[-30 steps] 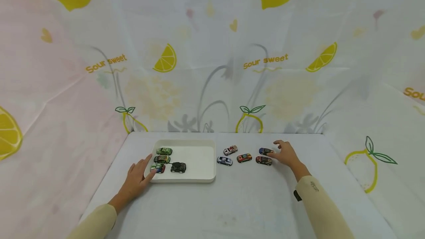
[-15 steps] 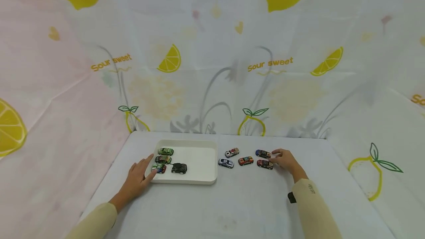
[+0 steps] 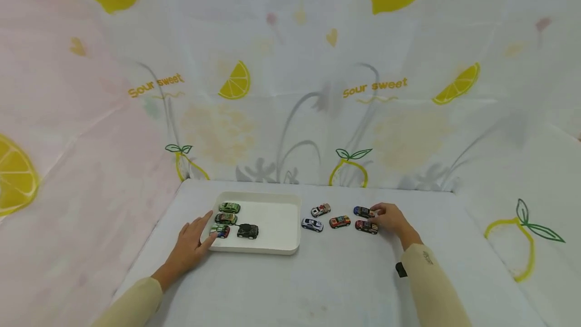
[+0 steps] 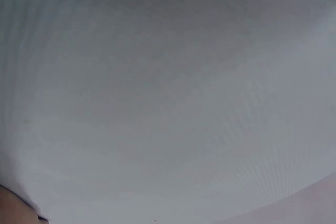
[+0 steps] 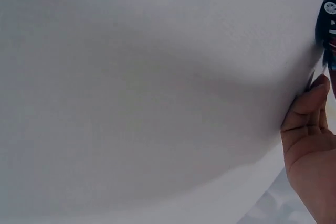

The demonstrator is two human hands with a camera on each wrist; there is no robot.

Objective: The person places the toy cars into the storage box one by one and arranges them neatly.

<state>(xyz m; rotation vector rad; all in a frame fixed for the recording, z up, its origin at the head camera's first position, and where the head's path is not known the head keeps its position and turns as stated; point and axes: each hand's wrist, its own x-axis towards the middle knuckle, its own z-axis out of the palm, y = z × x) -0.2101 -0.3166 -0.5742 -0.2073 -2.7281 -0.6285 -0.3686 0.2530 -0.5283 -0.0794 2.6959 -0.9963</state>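
Note:
My left hand (image 3: 189,243) lies along the left rim of a white tray (image 3: 278,252), fingers extended, with the thumb reaching over the edge onto a green, white and red toy car (image 3: 220,231). Also inside the tray are a bright green car (image 3: 229,208), a green-orange car (image 3: 226,219) and a black jeep-like car (image 3: 247,231). On the right, my right hand (image 3: 392,220) has its fingertips at the right ends of a blue toy car (image 3: 363,211) and a dark red toy car (image 3: 366,226). Both cars stay on the table.
Between tray and right hand stand a white-red car (image 3: 321,210), a white-blue car (image 3: 312,224) and a red-yellow car (image 3: 340,221). Lemon-printed cloth (image 3: 290,115) walls the back and sides of the white table (image 3: 290,291).
The blue car has shifted left, roughly in line with the dark red car. My right hand came down and left to the cars' ends. The left hand stays; the head view shifts slightly.

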